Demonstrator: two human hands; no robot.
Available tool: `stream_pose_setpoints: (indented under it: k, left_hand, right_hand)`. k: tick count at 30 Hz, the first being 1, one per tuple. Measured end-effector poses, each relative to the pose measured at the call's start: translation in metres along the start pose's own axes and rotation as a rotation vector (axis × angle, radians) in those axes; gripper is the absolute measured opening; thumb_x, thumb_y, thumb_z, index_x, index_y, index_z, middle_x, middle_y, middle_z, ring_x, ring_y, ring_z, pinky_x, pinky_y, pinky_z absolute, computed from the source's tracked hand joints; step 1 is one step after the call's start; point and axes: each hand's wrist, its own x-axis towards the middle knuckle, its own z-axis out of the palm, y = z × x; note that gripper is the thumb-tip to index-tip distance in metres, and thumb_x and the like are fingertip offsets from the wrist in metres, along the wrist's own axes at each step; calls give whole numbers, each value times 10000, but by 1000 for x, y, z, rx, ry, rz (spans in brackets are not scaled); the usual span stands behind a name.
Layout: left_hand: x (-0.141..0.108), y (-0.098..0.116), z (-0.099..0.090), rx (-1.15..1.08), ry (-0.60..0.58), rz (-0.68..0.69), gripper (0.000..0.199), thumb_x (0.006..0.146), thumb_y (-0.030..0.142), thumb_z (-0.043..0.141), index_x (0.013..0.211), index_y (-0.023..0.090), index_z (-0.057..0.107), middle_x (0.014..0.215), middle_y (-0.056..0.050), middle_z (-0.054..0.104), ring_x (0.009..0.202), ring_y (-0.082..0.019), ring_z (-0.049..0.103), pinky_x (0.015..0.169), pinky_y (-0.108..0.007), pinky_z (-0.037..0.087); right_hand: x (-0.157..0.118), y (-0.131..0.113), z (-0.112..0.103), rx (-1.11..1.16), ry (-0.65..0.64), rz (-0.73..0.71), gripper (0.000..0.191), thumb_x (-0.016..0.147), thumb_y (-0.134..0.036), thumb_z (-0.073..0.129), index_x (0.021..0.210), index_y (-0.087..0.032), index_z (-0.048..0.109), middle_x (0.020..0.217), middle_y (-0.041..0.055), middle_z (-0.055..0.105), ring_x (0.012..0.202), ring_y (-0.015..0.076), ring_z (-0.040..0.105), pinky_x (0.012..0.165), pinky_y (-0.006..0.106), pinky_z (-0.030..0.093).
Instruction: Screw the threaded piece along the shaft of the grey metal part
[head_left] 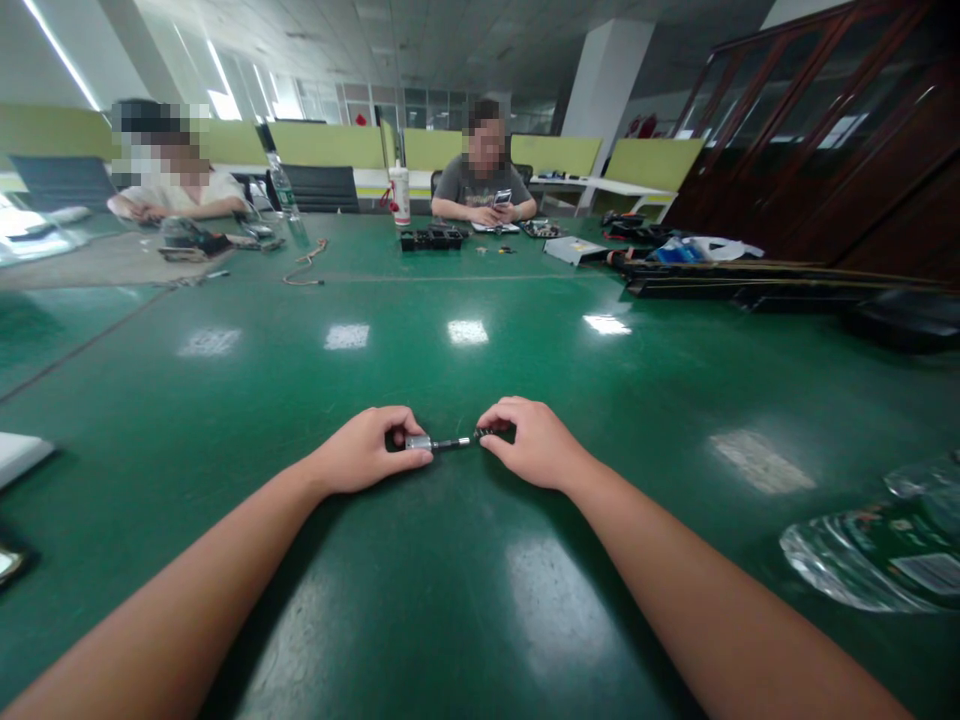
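Just above the green table (420, 600), my left hand (371, 448) is closed around a small silver cylinder (418, 442), held between thumb and fingers. A thin dark shaft with a bright metal tip (454, 443) sticks out of the cylinder to the right. My right hand (529, 440) pinches a small dark ridged piece (484, 433), most of it hidden by the fingers. The shaft's tip points at this piece, with a very small gap between them.
A plastic bottle (885, 555) lies at the right. Farther back are black parts (431, 239), a cable (304, 262), a white bottle (401, 196) and a long dark frame (697, 280). Two people sit across the table, one holding a phone (502, 199).
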Motion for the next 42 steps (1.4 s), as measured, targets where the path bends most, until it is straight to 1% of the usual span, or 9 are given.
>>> stream_pose_setpoints:
  k: [3,8,14,18,21,23,27,33,42]
  left_hand:
    - [-1,1,0,-3,-1,0,325,823,493,667,908,180,681,803,-15,667,739,-176,611,667,-263,435]
    - [-2,0,-1,-9,3,1,324,821,494,671,907,181,680,795,-12,662,735,-176,611,665,-265,435]
    - [-2,0,-1,-9,2,10,322,824,489,675,909,178,676,792,-11,652,734,-173,606,667,-263,432]
    - [-3,0,-1,-9,-1,47,326,779,467,727,917,176,672,807,-11,650,745,-174,601,681,-266,434]
    - [-3,0,-1,-35,1,59,349,723,432,782,929,173,671,833,-12,652,770,-177,601,699,-269,440]
    - [-2,0,-2,-65,-5,50,369,712,444,789,934,172,674,830,-13,652,778,-180,600,709,-273,447]
    - [-1,1,-3,-135,-23,32,326,798,465,707,926,166,680,816,-18,648,773,-174,594,716,-275,462]
    - [-1,0,-3,-63,-29,48,301,784,429,721,938,171,692,815,-17,657,766,-172,593,708,-268,448]
    - [-1,1,-2,-29,-25,57,301,797,439,707,942,175,694,805,-14,665,747,-169,604,686,-260,445]
  right_hand:
    - [-1,3,-3,35,26,59,96,772,-133,686,844,-185,722,816,20,671,751,152,601,733,300,471]
    - [-2,-2,-2,52,6,-26,108,772,-136,695,858,-194,726,823,22,673,794,165,602,755,311,473]
    - [-1,-8,4,82,-20,-82,104,799,-149,711,885,-199,739,851,28,695,830,170,608,791,323,467]
    - [-1,-19,12,167,-44,-135,220,813,-97,685,996,-210,728,930,27,726,879,168,614,827,322,471]
    - [-2,-24,17,183,-47,-151,290,806,-80,684,1060,-217,710,926,24,726,885,169,615,834,322,471]
    - [-2,-25,19,181,-43,-143,267,816,-92,680,1050,-216,710,925,25,726,883,171,614,830,323,470]
    - [-2,-23,18,155,-51,-166,199,838,-118,670,1008,-212,713,924,26,726,874,171,606,825,321,462]
    - [-2,-23,17,116,-57,-187,146,856,-145,664,977,-203,721,900,29,723,852,169,595,812,319,450]
    - [-2,-25,17,87,-83,-198,161,852,-180,685,1008,-196,721,974,43,728,919,186,601,854,335,444]
